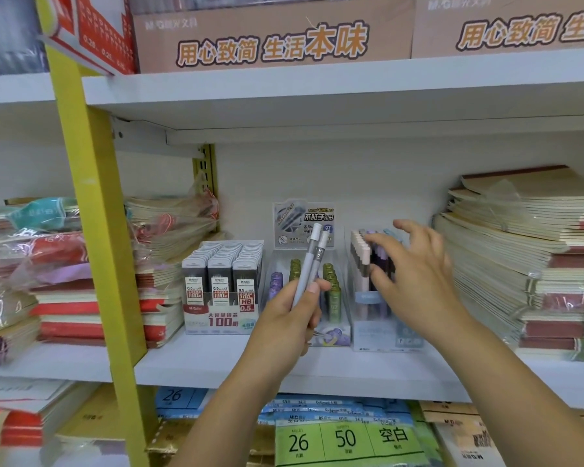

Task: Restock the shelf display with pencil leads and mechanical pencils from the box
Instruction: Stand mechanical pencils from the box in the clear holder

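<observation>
Left hand (294,311) grip: clenched round two pale grey mechanical pencils (305,264), tips up.
Right hand (415,274) grip: released, fingers spread over pastel pencils (359,251) in clear plastic box (371,332).

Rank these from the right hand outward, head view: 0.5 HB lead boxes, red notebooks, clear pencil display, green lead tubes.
1. Clear pencil display: directly at the right hand.
2. Green lead tubes: next display to the left.
3. 0.5 HB lead boxes: farther left.
4. Red notebooks: far left bay.
</observation>
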### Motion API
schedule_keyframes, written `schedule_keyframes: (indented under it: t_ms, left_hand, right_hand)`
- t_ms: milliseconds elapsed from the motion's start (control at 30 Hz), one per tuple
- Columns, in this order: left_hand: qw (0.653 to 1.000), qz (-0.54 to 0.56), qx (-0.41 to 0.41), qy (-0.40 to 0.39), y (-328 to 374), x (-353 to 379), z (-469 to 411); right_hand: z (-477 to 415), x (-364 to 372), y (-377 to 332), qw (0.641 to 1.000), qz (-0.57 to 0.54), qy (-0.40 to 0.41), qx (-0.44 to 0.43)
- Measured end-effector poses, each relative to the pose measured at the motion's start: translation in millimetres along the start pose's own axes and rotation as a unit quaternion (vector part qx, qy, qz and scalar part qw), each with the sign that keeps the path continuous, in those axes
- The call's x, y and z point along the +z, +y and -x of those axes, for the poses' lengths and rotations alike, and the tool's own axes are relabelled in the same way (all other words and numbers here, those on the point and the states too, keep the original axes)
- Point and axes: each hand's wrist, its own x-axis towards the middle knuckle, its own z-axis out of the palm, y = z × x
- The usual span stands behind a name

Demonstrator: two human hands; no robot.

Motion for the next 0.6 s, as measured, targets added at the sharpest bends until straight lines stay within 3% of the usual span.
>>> schedule_keyframes:
  t_ms: [100,267,333,433,500,600]
  left_hand:
    - [1.000,0.008,0.001,-0.012,2.6,1.7,1.4]
    - [0.999,0.018,0.002,-0.045,11.5,6.8,6.0]
    - [0.998,0.025,0.002,-0.059,15.8,10.5,7.6]
    - [0.996,0.020,0.005,-0.086,20.4,17.2,9.8]
    - [0.995,0.010,0.008,-0.101,21.5,21.3,11.1]
    - [0.995,0.012,0.005,-0.100,21.0,23.9,11.0]
  right_hand:
    - [0.7,-4.3,-2.8,0.997,-0.080,0.013,0.009]
    - [7.8,-27.1,-17.5,0.969,-0.213,0.125,-0.018]
    - [11.8,-37.2,-26.5,0.947,-0.313,0.071,0.007]
    - [14.6,-45.9,-40.0,0.871,-0.486,-0.055,0.047]
    - [14.5,-48.2,-43.2,0.837,-0.539,-0.073,0.057]
    - [13.2,-49.5,-42.4,0.828,-0.554,-0.053,0.070]
